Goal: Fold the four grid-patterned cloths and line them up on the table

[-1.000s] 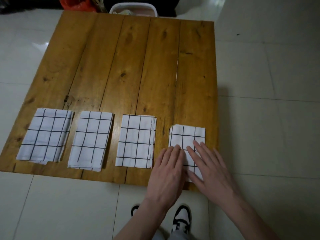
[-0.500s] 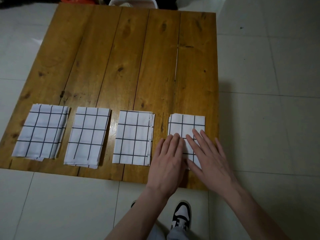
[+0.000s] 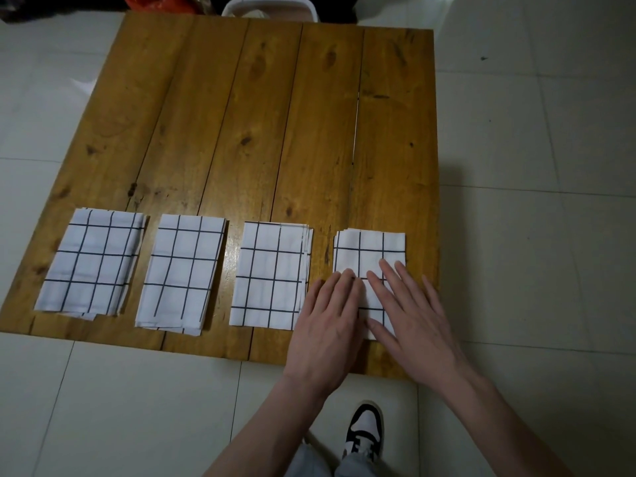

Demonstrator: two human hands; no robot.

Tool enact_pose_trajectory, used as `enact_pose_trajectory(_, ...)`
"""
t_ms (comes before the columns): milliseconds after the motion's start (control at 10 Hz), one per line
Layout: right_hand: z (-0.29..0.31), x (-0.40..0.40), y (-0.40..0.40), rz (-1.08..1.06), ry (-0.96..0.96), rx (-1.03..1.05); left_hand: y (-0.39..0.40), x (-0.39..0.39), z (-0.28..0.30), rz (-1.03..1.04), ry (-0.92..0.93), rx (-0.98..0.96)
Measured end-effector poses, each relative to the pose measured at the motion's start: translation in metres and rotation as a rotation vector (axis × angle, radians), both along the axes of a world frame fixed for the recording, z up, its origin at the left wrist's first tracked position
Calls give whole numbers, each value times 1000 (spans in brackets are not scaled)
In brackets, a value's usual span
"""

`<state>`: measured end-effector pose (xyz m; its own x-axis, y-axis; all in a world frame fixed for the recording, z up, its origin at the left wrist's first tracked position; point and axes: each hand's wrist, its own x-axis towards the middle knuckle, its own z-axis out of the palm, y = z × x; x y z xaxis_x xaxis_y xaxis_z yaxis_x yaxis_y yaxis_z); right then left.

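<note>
Several folded white cloths with black grid lines lie in a row along the near edge of the wooden table [image 3: 261, 108]: the leftmost cloth [image 3: 91, 263], the second cloth [image 3: 182, 270], the third cloth [image 3: 272, 275] and the rightmost cloth [image 3: 370, 251]. My left hand [image 3: 327, 330] lies flat, palm down, on the rightmost cloth's left part. My right hand [image 3: 414, 318] lies flat on its right part, fingers spread and pointing up-left. Both hands cover the lower half of that cloth. Neither hand grips anything.
The table's right edge runs just right of the rightmost cloth, its near edge just under my wrists. White tiled floor surrounds the table. A white chair back [image 3: 268, 8] and a red bag [image 3: 165, 1] stand beyond the far edge. My shoe [image 3: 364, 432] is below.
My hands stay flat on the rightmost cloth and barely shift on it. The camera view has tilted a little, so the table sits differently in the frame.
</note>
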<state>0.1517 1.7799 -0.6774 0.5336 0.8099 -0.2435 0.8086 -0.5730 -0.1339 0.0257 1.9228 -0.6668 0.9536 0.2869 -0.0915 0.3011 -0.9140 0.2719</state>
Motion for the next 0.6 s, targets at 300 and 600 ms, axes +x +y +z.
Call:
enact_pose_trajectory(300,1,1,-3,-14,-3,13,-5,4,1,23,-27,-8)
enact_pose_trajectory(600,25,1,4,-54,66,172,-1,5,18,57,-51,-54)
